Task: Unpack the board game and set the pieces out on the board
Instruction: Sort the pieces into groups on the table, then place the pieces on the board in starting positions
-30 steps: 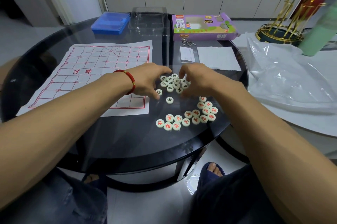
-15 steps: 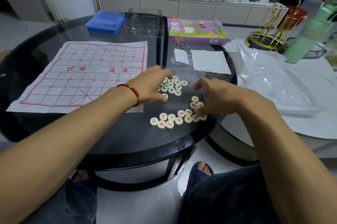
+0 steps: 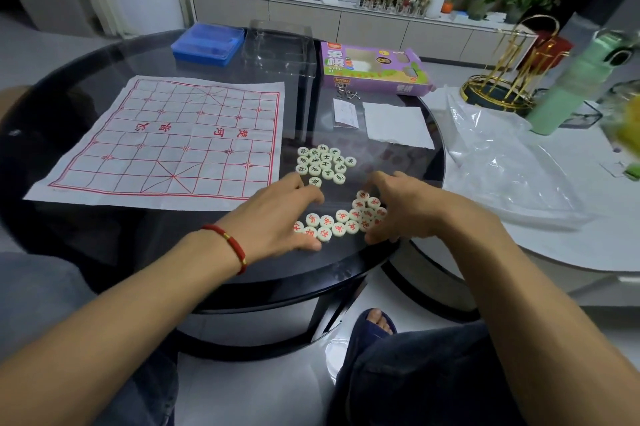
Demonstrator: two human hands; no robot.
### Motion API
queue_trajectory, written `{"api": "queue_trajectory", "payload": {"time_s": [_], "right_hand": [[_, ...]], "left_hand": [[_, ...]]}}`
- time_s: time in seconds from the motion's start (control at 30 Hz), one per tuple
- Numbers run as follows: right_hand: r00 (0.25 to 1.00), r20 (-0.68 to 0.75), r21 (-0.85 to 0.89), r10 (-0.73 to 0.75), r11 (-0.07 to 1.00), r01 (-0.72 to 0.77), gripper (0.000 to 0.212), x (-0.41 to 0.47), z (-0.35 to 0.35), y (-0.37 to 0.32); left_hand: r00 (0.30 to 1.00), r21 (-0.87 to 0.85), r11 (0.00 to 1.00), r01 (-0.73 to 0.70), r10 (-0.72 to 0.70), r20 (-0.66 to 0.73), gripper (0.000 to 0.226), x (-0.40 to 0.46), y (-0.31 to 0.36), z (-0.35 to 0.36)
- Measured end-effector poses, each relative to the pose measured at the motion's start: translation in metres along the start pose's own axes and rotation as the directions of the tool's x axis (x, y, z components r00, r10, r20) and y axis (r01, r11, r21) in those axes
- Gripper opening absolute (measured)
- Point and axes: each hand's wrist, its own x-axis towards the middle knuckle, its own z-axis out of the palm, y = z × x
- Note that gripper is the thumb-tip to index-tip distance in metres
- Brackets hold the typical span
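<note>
Gleaming black glass table (image 3: pixel 104 235), paper board (image 3: pixel 166 141), sideboard (image 3: pixel 346 20) behind

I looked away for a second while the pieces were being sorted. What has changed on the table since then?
Both hands came back from the far cluster of black-lettered round pieces, now uncovered, to the near cluster of red-lettered round pieces. The left hand and right hand now flank the red ones, fingers on the dark glass table, gripping nothing. The paper board with red grid lines stays bare; the purple game box is unmoved.
</note>
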Motion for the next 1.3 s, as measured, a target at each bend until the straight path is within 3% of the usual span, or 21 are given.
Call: {"api": "queue_trajectory", "payload": {"time_s": [0.27, 0.5, 0.67, 0.83, 1.13, 1.3], "right_hand": [[0.998, -0.004, -0.012, -0.067, 0.998, 0.067, 0.077, 0.002, 0.004, -0.015], [0.997, -0.077, 0.043, -0.01, 0.999, 0.013, 0.078, -0.003, 0.005, -0.012], [0.987, -0.161, 0.104, -0.011, 0.994, 0.028, 0.043, -0.009, 0.012, -0.009], [0.973, -0.223, 0.076, -0.06, 0.994, 0.079, 0.026, -0.01, 0.022, -0.003], [0.975, -0.214, 0.056, -0.064, 0.995, 0.077, 0.016, -0.022, 0.018, 0.0], [0.943, -0.298, 0.053, -0.15, 0.983, 0.174, 0.015, -0.006, -0.007, -0.039]], "left_hand": [[0.994, -0.104, 0.994, 0.019, -0.03, -0.11, 0.055, -0.006, -0.009, 0.006], [0.985, -0.218, 0.975, 0.034, -0.07, -0.16, 0.05, -0.016, -0.011, 0.005], [0.969, -0.217, 0.976, 0.004, -0.057, -0.238, 0.043, -0.024, -0.015, -0.001], [0.95, -0.191, 0.982, 0.013, -0.072, -0.304, 0.036, -0.031, -0.026, -0.009], [0.941, -0.126, 0.992, 0.016, -0.057, -0.332, 0.03, -0.04, -0.067, -0.033], [0.946, 0.071, 0.984, 0.162, -0.135, -0.296, 0.03, -0.063, -0.122, -0.04]]}}
